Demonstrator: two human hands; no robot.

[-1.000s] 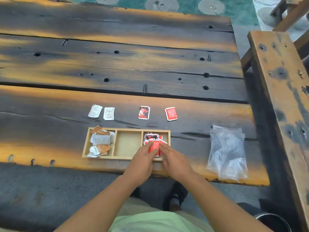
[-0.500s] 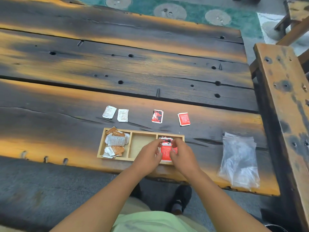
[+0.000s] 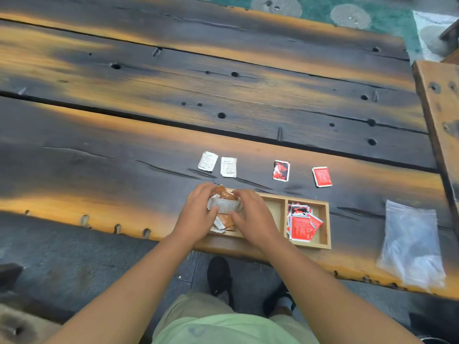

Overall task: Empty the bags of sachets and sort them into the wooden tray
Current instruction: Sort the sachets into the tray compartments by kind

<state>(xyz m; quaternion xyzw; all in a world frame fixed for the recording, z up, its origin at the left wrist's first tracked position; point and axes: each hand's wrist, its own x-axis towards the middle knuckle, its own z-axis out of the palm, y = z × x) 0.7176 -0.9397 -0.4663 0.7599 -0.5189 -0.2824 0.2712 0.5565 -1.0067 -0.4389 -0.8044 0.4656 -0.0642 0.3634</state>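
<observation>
A three-part wooden tray (image 3: 325, 220) lies near the table's front edge. My left hand (image 3: 197, 212) and my right hand (image 3: 252, 217) press from both sides on the pile of white and brown sachets (image 3: 226, 207) in the tray's left compartment. Red sachets (image 3: 301, 223) fill the right compartment. The middle compartment (image 3: 274, 209) is partly hidden by my right hand. On the table behind the tray lie two white sachets (image 3: 218, 165), a red-and-black sachet (image 3: 281, 170) and a red sachet (image 3: 322, 176).
Clear plastic bags (image 3: 413, 244) lie in a heap at the right, near the table's front edge. A wooden bench (image 3: 442, 108) runs along the table's right side. My feet (image 3: 221, 276) stand on the floor under the table edge.
Both hands have left the red sachets in the right compartment and moved left to the white and brown pile. The camera view has shifted, so everything sits further right.
</observation>
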